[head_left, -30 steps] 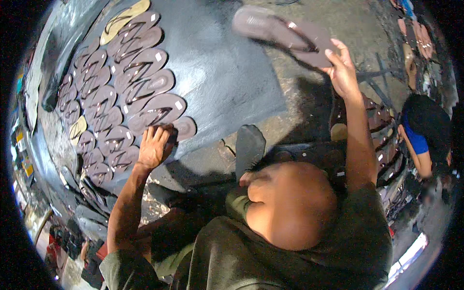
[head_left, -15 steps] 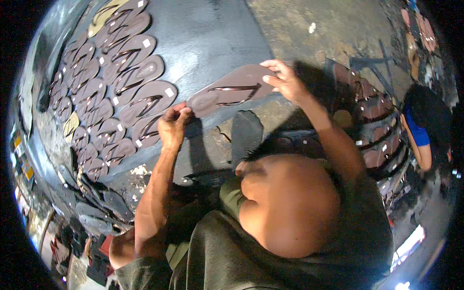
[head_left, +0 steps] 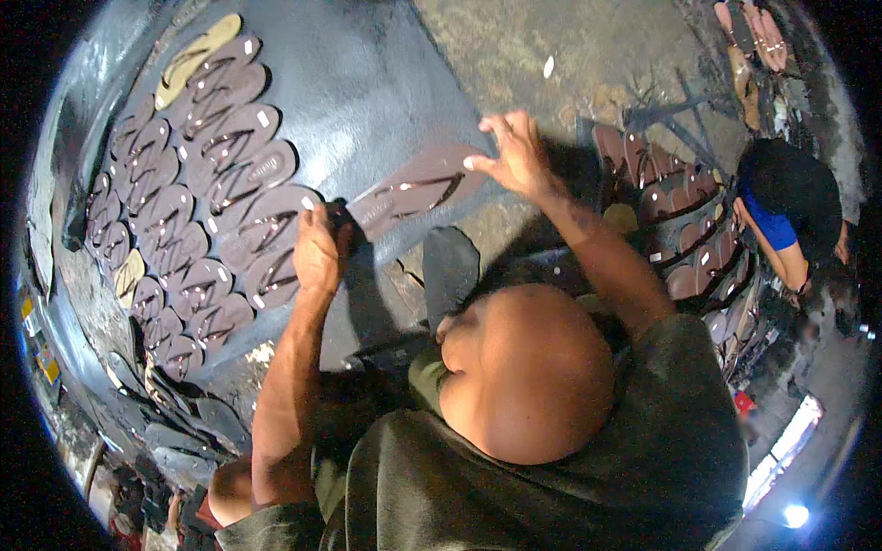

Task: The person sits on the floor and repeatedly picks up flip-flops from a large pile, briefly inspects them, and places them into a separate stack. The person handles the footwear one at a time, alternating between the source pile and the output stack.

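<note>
A brown flip-flop (head_left: 418,191) with a glossy dark strap lies slanted between my hands, slightly blurred, over the dark sheet. My right hand (head_left: 516,158) hovers at its far right end, thumb and fingers spread apart, with a visible gap from the sole. At the other end, my left hand (head_left: 318,255) is beside the edge of the rows, its fingertips at the rim of another brown flip-flop (head_left: 273,220). Thumb and fingers are apart on that hand, and dark shadow hides what lies just beyond them. Nothing shows in its grasp.
Overlapping rows of brown flip-flops (head_left: 241,174) cover the left of the dark sheet (head_left: 358,83), with a tan one (head_left: 199,57) at the top. A grey sole piece (head_left: 451,266) lies near my knee (head_left: 528,376). More flip-flops (head_left: 684,197) and another person (head_left: 785,211) are at right.
Both hands have let go of the brown flip-flop, which has gone lower toward the sheet. My right fingers have spread. My left hand has shifted slightly away from its end.
</note>
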A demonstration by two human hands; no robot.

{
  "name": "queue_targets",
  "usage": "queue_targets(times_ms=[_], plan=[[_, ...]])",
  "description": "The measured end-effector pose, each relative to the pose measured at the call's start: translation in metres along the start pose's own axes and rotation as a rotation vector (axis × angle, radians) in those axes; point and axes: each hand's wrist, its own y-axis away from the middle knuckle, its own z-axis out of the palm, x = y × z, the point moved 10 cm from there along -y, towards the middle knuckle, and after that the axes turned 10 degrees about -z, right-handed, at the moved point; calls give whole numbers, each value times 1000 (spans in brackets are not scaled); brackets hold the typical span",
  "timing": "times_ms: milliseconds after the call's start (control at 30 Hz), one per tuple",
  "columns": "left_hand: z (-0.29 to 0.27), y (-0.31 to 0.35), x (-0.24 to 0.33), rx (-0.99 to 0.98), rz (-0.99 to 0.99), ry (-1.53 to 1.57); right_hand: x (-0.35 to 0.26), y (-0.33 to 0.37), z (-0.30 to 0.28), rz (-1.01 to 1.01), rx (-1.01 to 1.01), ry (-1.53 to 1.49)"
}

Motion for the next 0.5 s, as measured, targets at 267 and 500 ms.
queue_targets(times_ms=[267,500], plan=[[39,57,16,-397,-60,883,11,158,68,1289,694,-923],[68,89,20,-823,-335,1121,-24,113,114,1096,687,-1547]])
